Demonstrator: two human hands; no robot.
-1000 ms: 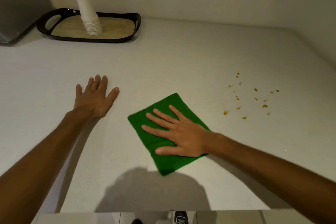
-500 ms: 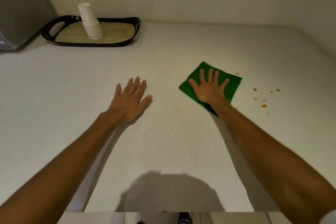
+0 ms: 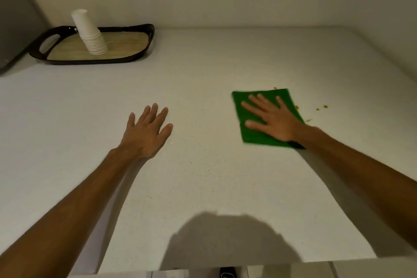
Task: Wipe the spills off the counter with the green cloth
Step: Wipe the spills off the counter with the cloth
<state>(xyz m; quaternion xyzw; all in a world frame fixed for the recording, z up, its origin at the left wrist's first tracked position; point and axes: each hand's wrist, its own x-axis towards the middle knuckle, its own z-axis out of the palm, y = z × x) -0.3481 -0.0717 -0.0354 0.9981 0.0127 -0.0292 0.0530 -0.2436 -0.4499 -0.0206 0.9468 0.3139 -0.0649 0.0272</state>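
Note:
The green cloth [image 3: 255, 135] lies flat on the white counter [image 3: 203, 88], right of centre. My right hand [image 3: 274, 119] presses down on it, palm flat and fingers spread. A few small orange-brown spill drops [image 3: 321, 107] show on the counter just right of the cloth, and a tiny one sits by its far edge. My left hand [image 3: 146, 133] rests flat on the counter to the left, fingers apart, holding nothing.
A black tray with a wooden base [image 3: 126, 46] sits at the back left, with a stack of white paper cups [image 3: 90, 34] on it. A grey appliance [image 3: 13, 18] stands at the far left. Walls close the back and right. The counter's front edge [image 3: 225, 266] is near me.
My right hand has slid the cloth from near me out to the right over the spill area; fewer drops show now. My left hand shifted slightly to the right.

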